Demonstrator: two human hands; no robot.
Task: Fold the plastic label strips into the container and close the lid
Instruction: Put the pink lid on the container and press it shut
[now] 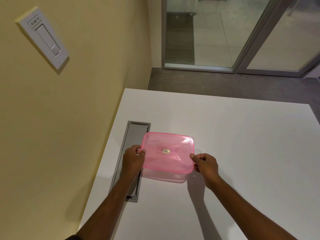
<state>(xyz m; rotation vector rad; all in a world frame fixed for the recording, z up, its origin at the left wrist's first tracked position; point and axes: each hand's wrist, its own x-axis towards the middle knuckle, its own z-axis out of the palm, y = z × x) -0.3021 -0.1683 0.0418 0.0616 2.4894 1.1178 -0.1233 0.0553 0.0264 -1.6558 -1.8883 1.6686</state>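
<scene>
I judge this the closing step: my left hand [133,159] and right hand [206,164] each pinch an end of the pink lid [168,151], held between them over the clear container [164,178]. I see no label strips. Next, press both ends down evenly, minding the grey cable hatch [136,134] under my left hand.

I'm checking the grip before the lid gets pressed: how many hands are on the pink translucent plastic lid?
2. The left hand grips the pink translucent plastic lid at its left edge; the right hand pinches its right edge. No other hand shows.
</scene>
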